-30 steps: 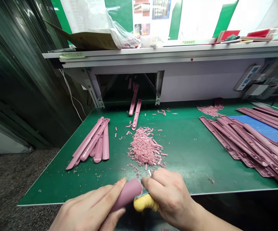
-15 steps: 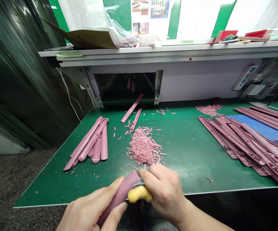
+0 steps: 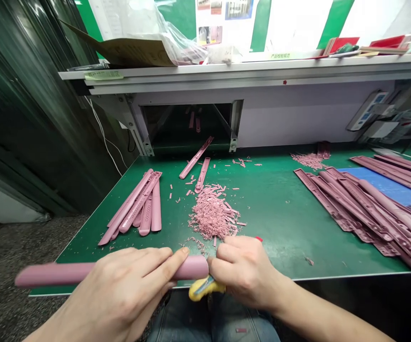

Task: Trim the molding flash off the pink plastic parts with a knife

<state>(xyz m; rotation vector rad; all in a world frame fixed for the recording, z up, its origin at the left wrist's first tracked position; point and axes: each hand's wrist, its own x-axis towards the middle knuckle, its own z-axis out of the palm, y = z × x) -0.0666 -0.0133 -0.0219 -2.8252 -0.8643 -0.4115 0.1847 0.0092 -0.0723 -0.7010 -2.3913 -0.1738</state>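
A long pink plastic strip [image 3: 194, 267] with a rounded back lies nearly level across the front of the bench. My left hand [image 3: 130, 280] is closed over its middle, with the index finger stretched along the top. At the strip's right end, my right hand [image 3: 243, 268] is closed on a small knife [image 3: 205, 286], mostly hidden. Its blue-grey blade lies against a yellow covering [image 3: 195, 292], apparently around the thumb. A red tip [image 3: 258, 239] shows behind that hand. Just beyond the hands sits a heap of pink shavings [image 3: 210, 216].
Several pink strips [image 3: 150, 204] are piled at left, and more strips [image 3: 362, 204] at right, partly on a blue sheet [image 3: 379, 178]. Two strips lie by a belt opening [image 3: 191, 128] at the back. A shelf [image 3: 226, 78] spans above. Another scrap heap [image 3: 308, 160] lies back right.
The pink strip has swung from pointing diagonally away to lying nearly crosswise, its far length now out to the left. My left hand has turned over it. My right hand stays by its end.
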